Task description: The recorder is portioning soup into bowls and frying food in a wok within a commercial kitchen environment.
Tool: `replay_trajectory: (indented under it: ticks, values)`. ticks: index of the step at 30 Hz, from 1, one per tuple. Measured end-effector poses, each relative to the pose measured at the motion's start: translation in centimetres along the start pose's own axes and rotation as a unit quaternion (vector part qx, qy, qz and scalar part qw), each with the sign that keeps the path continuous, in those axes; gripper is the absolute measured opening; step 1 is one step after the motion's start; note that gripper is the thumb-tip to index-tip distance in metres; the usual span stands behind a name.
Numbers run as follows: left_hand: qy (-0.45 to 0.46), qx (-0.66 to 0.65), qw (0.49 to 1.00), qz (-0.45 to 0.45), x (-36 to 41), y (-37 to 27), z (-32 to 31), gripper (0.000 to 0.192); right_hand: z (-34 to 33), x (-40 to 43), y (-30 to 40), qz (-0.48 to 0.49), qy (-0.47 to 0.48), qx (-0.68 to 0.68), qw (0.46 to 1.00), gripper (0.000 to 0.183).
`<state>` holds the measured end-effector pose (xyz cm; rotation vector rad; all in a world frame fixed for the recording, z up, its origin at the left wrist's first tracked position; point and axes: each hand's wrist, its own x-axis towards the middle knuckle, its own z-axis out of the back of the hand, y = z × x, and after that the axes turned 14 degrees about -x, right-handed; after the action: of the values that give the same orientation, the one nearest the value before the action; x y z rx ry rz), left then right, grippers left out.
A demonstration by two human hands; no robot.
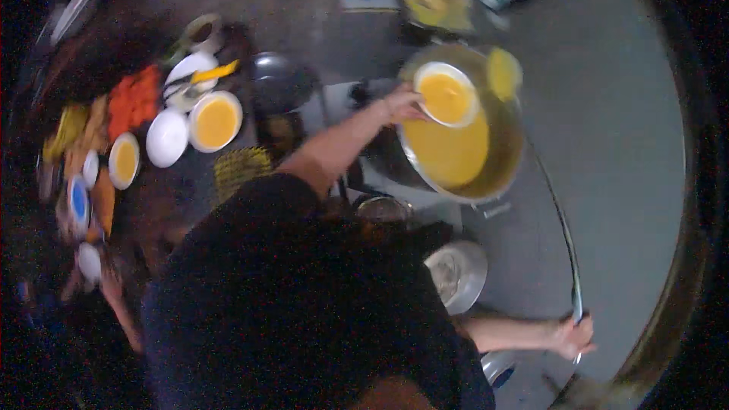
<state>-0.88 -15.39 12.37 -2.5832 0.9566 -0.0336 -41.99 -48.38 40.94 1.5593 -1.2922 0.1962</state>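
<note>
My left hand (408,103) grips the edge of a white bowl (471,103) filled with yellow-orange liquid. The bowl is over a large metal pot (508,142), which contains more of the same yellow liquid (455,154). Toward the lower right, my right hand (574,337) is closed around the handle end of a long metal ladle (561,210). At the pot's far right rim is the ladle's head (504,75), yellow inside. Blur hides whether it touches the rim.
At left, two white bowls of yellow liquid (216,122) (124,160) stand beside a white bowl (167,138) and orange-red pieces (134,100). Another person's arm (121,307) reaches in there. A dark round pan (282,82) sits left of the pot; a metal pot (470,276) stands below it.
</note>
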Motion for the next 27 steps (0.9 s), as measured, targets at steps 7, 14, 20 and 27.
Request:
replay_trajectory:
  ticks: [7,14,20,27]
  values:
    - [0.034,-0.019,0.998,-0.042,-12.6,-4.5,1.3,0.054,-14.0,-0.1,-9.6,0.032,-0.032,-0.07,0.997,0.035]
    - [-0.168,0.029,0.961,-0.218,-36.8,-9.9,2.6,0.052,-18.9,-3.1,-26.3,-0.144,0.302,-0.248,0.909,0.022]
    - [-0.411,0.021,0.828,-0.381,-52.7,-7.9,7.4,0.045,-19.3,-9.4,-42.0,-0.216,0.429,-0.285,0.829,0.018]
    - [-0.517,0.001,0.7,-0.492,-62.1,-6.7,17.2,0.037,-29.0,-14.2,-45.5,-0.201,0.17,-0.344,0.901,0.031]
